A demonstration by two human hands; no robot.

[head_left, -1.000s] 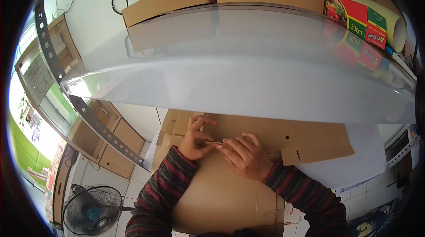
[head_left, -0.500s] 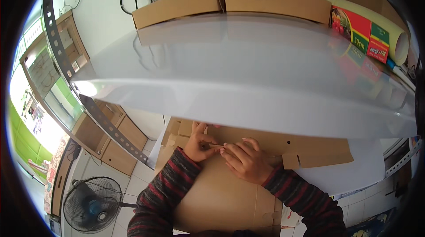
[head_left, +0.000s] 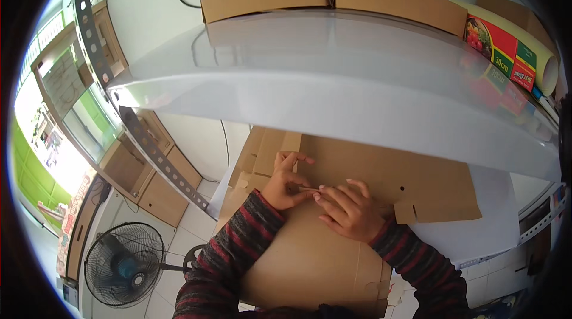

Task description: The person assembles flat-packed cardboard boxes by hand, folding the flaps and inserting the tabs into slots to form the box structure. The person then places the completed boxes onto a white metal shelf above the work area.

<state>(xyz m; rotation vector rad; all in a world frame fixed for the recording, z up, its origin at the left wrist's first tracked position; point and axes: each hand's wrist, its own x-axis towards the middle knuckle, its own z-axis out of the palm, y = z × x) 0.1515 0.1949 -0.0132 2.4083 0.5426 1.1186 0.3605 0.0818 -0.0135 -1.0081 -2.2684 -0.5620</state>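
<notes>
A flattened brown cardboard box (head_left: 316, 259) lies unfolded, with slots, tabs and a dark round hole in its far panel. My left hand (head_left: 288, 185) rests over its middle, thumb and fingers pinched on a thin brown strip-like piece (head_left: 308, 189), its index finger bent above. Whether this piece is loose or part of the box, I cannot tell. Just to the right, my right hand (head_left: 351, 211) has its fingertips closed at the other end of the same piece, with some fingers raised. Both hands are close together, almost touching.
A glossy white shelf (head_left: 298, 98) overhangs the far part of the cardboard. Upon it stand brown cartons (head_left: 399, 6), a red-and-green box (head_left: 500, 50) and a pale roll (head_left: 545, 68). A perforated metal post (head_left: 161, 158) and a fan (head_left: 125, 265) are at the left.
The view has shifted, so more of the far cardboard shows below the shelf. My left index finger has stretched out a little to the right; both hands keep pinching the thin piece.
</notes>
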